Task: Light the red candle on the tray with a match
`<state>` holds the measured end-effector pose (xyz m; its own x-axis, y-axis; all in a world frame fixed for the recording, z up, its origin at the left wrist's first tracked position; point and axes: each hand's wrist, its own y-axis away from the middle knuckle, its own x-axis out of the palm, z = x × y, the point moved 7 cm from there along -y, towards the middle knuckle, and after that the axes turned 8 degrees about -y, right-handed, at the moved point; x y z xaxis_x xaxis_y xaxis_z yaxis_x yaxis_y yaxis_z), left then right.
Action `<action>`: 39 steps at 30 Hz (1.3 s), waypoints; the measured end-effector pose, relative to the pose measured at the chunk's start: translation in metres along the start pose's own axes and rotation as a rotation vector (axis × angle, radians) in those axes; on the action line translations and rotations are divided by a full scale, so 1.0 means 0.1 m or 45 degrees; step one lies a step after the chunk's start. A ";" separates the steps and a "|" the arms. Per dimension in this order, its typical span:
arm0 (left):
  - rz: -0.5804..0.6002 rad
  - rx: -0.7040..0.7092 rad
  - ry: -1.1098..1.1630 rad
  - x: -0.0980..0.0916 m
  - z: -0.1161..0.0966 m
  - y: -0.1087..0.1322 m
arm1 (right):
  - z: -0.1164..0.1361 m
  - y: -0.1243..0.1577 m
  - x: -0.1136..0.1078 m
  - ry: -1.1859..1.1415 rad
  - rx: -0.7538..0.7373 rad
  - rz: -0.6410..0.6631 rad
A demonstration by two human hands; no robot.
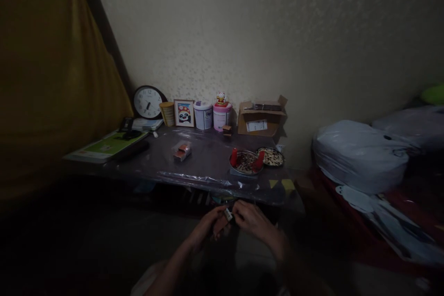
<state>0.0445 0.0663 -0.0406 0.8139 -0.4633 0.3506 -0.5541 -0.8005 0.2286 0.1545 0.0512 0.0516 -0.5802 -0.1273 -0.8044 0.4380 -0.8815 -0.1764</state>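
Note:
Both my hands meet low in the dim foreground, just in front of the table's near edge. My left hand (208,227) is closed around a small box (225,220) with a pale end, which looks like a matchbox. My right hand (252,220) pinches at the same box from the right side. On the table (208,166) beyond them stands a round plate (245,163) with two red candles (234,157) on it, and beside it a second plate (271,157) of pale sticks. A wrapped pack of small boxes (181,151) lies mid-table.
Along the wall stand a clock (148,101), a yellow cup (168,113), a panda picture frame (184,113), two tubs (212,115), a cat figurine (221,98) and an open cardboard box (261,119). Books (107,145) lie at left. White plastic bags (360,155) are piled at right.

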 end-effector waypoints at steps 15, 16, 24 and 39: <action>0.015 0.023 -0.084 0.11 -0.11 0.05 | 0.12 0.01 0.02 0.001 -0.025 0.024; 0.030 0.029 -0.084 0.13 -0.12 0.06 | 0.13 0.00 0.01 -0.013 -0.020 0.010; 0.034 0.006 -0.005 0.18 -0.14 0.09 | 0.07 -0.08 0.00 -0.327 0.057 -0.164; -0.014 0.142 0.008 0.10 -0.21 0.05 | 0.03 -0.08 -0.06 -0.301 -0.011 -0.347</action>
<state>0.0460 0.0657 -0.0170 0.8184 -0.4523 0.3545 -0.5221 -0.8430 0.1296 0.1527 0.0573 0.0599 -0.8187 0.0093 -0.5741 0.2507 -0.8938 -0.3720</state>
